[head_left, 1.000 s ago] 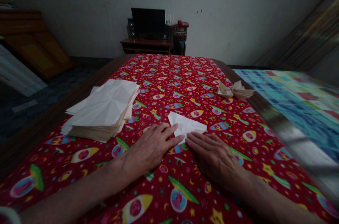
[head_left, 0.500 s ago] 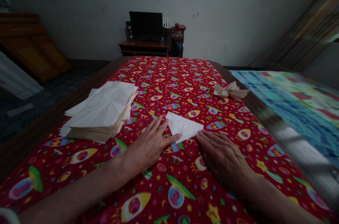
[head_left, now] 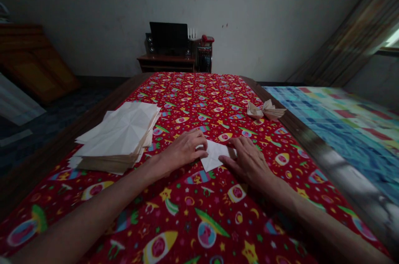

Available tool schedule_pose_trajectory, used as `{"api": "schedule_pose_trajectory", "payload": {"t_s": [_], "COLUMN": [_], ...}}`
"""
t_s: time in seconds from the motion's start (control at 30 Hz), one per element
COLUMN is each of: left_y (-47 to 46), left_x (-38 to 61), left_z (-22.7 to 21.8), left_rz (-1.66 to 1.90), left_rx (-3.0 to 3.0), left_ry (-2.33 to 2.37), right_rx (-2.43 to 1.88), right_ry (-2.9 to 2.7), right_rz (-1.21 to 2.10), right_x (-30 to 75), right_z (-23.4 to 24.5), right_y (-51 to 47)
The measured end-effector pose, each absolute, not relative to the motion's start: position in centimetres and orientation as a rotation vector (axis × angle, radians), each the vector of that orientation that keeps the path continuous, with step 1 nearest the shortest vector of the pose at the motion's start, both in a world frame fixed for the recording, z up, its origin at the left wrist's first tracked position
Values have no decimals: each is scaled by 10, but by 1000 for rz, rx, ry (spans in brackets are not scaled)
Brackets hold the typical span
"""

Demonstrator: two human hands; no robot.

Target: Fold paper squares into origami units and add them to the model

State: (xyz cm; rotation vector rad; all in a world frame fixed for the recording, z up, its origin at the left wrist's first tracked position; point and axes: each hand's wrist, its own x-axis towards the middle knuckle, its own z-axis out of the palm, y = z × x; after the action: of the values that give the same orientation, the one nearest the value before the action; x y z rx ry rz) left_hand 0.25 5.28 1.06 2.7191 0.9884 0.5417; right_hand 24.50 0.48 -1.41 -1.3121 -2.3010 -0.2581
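Note:
A small folded piece of white paper [head_left: 215, 155] lies on the red patterned tablecloth [head_left: 199, 197] between my hands. My left hand [head_left: 187, 147] has its fingers curled over the paper's left corner, thumb and fingertips pinched together there. On the other side, my right hand [head_left: 246, 158] takes the right edge between thumb and fingers. Its fingers hide that end of the paper.
To the left sits a thick stack of creased paper sheets [head_left: 121, 131]. Folded brown paper pieces [head_left: 266, 110] rest near the table's right edge. Beyond that edge is a bed with a colourful cover [head_left: 336, 131]. A monitor [head_left: 169, 37] stands against the far wall.
Both hands have gone from lying flat beside the paper to curling round its two ends. The paper now appears turned and smaller in outline. The view has tilted up slightly.

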Motion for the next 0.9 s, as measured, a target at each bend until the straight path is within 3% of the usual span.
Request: {"api": "schedule_pose_trajectory", "payload": {"t_s": [0.4,0.9], "left_y": [73,73], "left_x": [-1,1], "left_z": [6,5], "left_rz": [557,536], "left_rx": [2564,2544], "left_ry": [1042,1132], "right_rx": [-1376,-1357], "right_ry": [-2233,-2199], "right_rz": [11,33], "right_x": [239,242], "right_z": [-6,-18], "right_y": [1,5]}}
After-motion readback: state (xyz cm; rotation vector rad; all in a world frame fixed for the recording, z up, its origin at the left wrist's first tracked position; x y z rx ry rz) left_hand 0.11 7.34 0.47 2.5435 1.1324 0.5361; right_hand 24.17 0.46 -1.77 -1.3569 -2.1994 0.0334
